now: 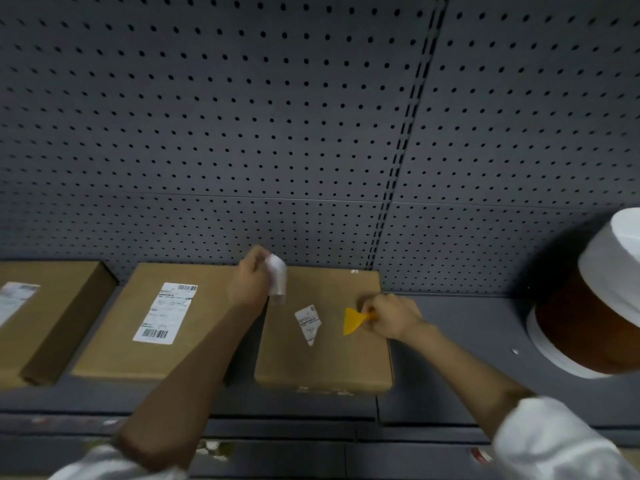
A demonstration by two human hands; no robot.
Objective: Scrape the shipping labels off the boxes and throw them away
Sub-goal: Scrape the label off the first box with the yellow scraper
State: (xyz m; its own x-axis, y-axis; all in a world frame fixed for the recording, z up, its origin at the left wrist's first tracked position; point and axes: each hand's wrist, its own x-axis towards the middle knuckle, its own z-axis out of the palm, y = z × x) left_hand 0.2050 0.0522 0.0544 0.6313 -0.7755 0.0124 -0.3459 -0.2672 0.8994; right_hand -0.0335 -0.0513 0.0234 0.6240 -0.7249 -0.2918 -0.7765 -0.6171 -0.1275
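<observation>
Seen from the head camera: three flat brown cardboard boxes in a row on a dark grey shelf (460,327), backed by a grey perforated pegboard wall (242,116).

Right-hand brown cardboard box (325,358) directly below both hands, lying flat, its top mostly bare apart from a torn white label remnant (309,323) stuck near the middle, edges ragged and partly lifted. Tiny white scraps at the box's far right corner and along its near edge.

Left hand (250,282) raised over the far left corner of that box, fingers closed around a curled strip of peeled white label paper (278,277), the strip hanging down from the fingertips, clear of the box top.

Right hand (391,318) low over the right side of the same box, fingers pinched shut on the handle of a small yellow plastic scraper (354,320), fan-shaped blade pointing left toward the remnant, just beside it but apart.

Middle brown cardboard box (114,351) with a whole white shipping label (165,312), barcodes at both ends. Leftmost long brown cardboard box (65,306), a pale label (15,299) on its top, cut off by the frame edge.

White-lidded round brown tub (595,306) at the far right of the shelf, tilted in the wide-angle view. White sleeves on both forearms at the bottom edge.
</observation>
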